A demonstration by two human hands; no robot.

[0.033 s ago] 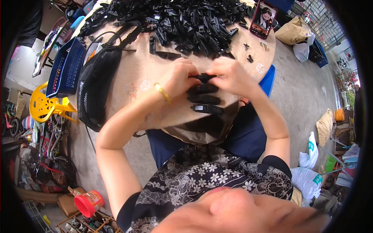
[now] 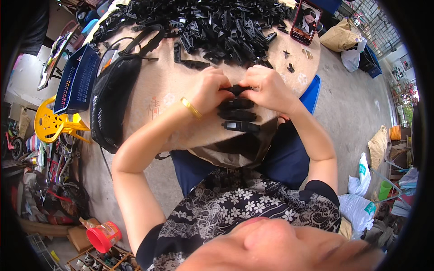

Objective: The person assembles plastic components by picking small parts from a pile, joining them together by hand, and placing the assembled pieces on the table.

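Between my fingertips is a small black plastic part [image 2: 236, 89], its shape mostly covered by my fingers. My left hand [image 2: 212, 91], with a gold bangle [image 2: 191, 108] on its wrist, pinches one end. The other end is gripped by my right hand [image 2: 266, 89]. Just nearer to me, several similar black parts [image 2: 239, 115] lie in a short column on the table, and the nearest [image 2: 242, 127] carries a pale patch. Beyond my hands spreads a large heap of black plastic pieces [image 2: 226, 34].
A phone [image 2: 306, 22] stands at the table's [image 2: 162, 90] far right. On the left are a black mesh bag [image 2: 115, 99], a blue basket [image 2: 79, 79] and a yellow chair [image 2: 49, 119]. A brown bag [image 2: 239, 151] hangs at the near edge. Loose black bits [image 2: 290, 68] lie right of the heap.
Both hands stay almost in place around the black part, with only slight shifts of the fingers and left wrist. The parts in the column have not moved.
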